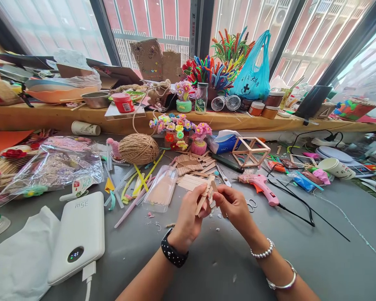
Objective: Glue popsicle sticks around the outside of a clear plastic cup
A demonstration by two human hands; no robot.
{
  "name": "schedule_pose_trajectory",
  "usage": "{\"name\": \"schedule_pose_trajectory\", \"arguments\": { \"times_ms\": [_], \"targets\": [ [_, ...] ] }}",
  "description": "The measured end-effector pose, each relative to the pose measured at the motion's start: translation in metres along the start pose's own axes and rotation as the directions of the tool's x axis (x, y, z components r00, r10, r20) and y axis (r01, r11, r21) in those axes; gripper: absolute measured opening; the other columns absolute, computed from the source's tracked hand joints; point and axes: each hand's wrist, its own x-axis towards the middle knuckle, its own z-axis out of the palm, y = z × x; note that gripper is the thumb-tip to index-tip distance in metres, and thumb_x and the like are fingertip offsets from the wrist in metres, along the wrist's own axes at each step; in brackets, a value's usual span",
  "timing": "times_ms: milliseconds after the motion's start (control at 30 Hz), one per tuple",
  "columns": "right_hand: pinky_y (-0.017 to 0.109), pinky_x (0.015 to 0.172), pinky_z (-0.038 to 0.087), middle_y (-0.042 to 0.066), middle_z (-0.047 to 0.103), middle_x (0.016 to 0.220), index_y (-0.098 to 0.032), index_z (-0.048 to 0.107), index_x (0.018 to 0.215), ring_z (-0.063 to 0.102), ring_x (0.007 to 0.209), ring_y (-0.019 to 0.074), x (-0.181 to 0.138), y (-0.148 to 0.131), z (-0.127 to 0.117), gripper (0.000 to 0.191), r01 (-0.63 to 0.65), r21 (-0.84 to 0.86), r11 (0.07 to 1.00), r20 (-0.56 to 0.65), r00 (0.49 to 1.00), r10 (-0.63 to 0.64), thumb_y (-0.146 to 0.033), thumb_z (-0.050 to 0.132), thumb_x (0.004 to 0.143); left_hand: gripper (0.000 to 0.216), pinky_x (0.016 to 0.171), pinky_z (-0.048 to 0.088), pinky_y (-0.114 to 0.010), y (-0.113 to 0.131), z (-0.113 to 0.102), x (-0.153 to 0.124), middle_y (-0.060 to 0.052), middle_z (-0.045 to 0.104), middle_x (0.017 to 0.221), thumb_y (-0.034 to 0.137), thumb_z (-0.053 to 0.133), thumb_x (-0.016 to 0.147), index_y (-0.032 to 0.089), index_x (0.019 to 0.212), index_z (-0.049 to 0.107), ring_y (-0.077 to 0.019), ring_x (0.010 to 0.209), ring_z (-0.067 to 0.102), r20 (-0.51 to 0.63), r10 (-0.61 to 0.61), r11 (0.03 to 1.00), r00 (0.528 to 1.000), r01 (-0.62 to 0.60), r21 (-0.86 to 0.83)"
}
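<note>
Above the grey table, my left hand (189, 211) is closed around a small piece made of wooden craft sticks (202, 201), held at a slant. My right hand (235, 207) pinches another craft stick (214, 186) against it; the fingers partly cover where they meet. Just beyond my hands lie a row of flat craft sticks (191, 182) and a heap of loose sticks (188, 164). A clear plastic box (161, 188) with sticks in it is left of my left hand. Scissors (252, 205) and a pink glue gun (261, 187) lie to the right.
A white power bank (78, 238) with a cable lies at the left front. Farther back are a twine ball (138, 149), flower pots and a wooden stick frame (251, 151). The glue gun's black cord (296, 207) trails right. A crowded ledge (175, 122) runs below the windows.
</note>
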Motion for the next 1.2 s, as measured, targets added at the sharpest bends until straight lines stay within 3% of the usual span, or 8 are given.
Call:
{"name": "schedule_pose_trajectory", "arguments": {
  "times_ms": [133, 233, 367, 467, 800, 1000, 1200],
  "targets": [
    [0.021, 0.036, 0.023, -0.006, 0.040, 0.051, -0.018, 0.052, 0.063, 0.031, 0.037, 0.0046, 0.000, 0.003, 0.000, 0.032, -0.038, 0.097, 0.995, 0.031, 0.999, 0.035, -0.046, 0.054, 0.077, 0.032, 0.032, 0.016, -0.015, 0.002, -0.001, 0.002, 0.009, 0.030, 0.030, 0.024, 0.048, 0.077, 0.015, 0.048, 0.040, -0.0002, 0.027, 0.017, 0.060, -0.071, 0.993, 0.996, 0.076, -0.090],
    [0.020, 0.036, 0.021, -0.006, 0.043, 0.051, -0.018, 0.053, 0.065, 0.029, 0.036, 0.0039, 0.000, 0.009, 0.003, 0.031, -0.083, 0.266, 0.960, 0.035, 0.996, 0.077, -0.047, 0.057, 0.076, 0.030, 0.031, 0.017, -0.013, 0.002, -0.001, 0.003, 0.009, 0.031, 0.031, 0.022, 0.044, 0.080, 0.015, 0.050, 0.042, -0.0003, 0.026, 0.017, 0.084, -0.105, 0.984, 0.991, 0.116, -0.136],
    [0.020, 0.042, 0.031, -0.006, 0.039, 0.047, -0.019, 0.050, 0.061, 0.034, 0.042, 0.0066, 0.001, 0.011, 0.012, 0.035, -0.222, 0.585, 0.780, 0.082, 0.973, 0.215, -0.050, 0.064, 0.068, 0.033, 0.030, 0.017, -0.013, -0.001, 0.001, 0.003, 0.008, 0.032, 0.032, 0.020, 0.038, 0.083, 0.013, 0.051, 0.045, -0.0004, 0.026, 0.019, 0.089, -0.123, 0.966, 0.988, 0.139, -0.216],
    [0.020, 0.047, 0.035, -0.006, 0.037, 0.047, -0.019, 0.050, 0.059, 0.035, 0.046, 0.0074, 0.001, 0.008, 0.016, 0.034, -0.256, 0.690, 0.677, 0.115, 0.962, 0.246, -0.047, 0.067, 0.066, 0.034, 0.030, 0.018, -0.013, -0.004, 0.002, 0.002, 0.008, 0.032, 0.031, 0.020, 0.037, 0.084, 0.013, 0.052, 0.046, -0.0005, 0.026, 0.019, 0.078, -0.126, 0.962, 0.989, 0.141, -0.235],
    [0.020, 0.045, 0.033, -0.007, 0.031, 0.047, -0.019, 0.046, 0.054, 0.027, 0.044, 0.0065, 0.001, -0.004, 0.018, 0.035, -0.257, 0.763, 0.593, 0.111, 0.956, 0.271, -0.044, 0.068, 0.066, 0.032, 0.032, 0.018, -0.016, -0.008, 0.004, -0.001, 0.008, 0.032, 0.031, 0.031, 0.053, 0.073, 0.015, 0.047, 0.043, -0.0006, 0.028, 0.020, 0.023, -0.033, 0.996, 0.999, 0.035, -0.078],
    [0.020, 0.048, 0.035, -0.006, 0.031, 0.049, -0.019, 0.044, 0.053, 0.030, 0.047, 0.0075, 0.001, -0.003, 0.016, 0.038, -0.246, 0.728, 0.640, 0.084, 0.958, 0.273, -0.046, 0.067, 0.066, 0.040, 0.034, 0.018, -0.019, -0.009, 0.004, -0.002, 0.006, 0.034, 0.030, 0.037, 0.056, 0.069, 0.015, 0.039, 0.042, -0.0016, 0.029, 0.024, -0.051, 0.045, 0.996, 0.998, -0.041, 0.077],
    [0.019, 0.044, 0.032, -0.006, 0.033, 0.049, -0.019, 0.046, 0.053, 0.029, 0.047, 0.0071, 0.002, -0.004, 0.019, 0.036, -0.234, 0.734, 0.638, 0.033, 0.950, 0.310, -0.043, 0.071, 0.061, 0.040, 0.035, 0.016, -0.020, -0.008, 0.003, -0.002, 0.006, 0.034, 0.029, 0.037, 0.056, 0.068, 0.015, 0.038, 0.042, -0.0025, 0.028, 0.024, -0.065, 0.048, 0.993, 0.997, -0.040, 0.112]
  ]
}}
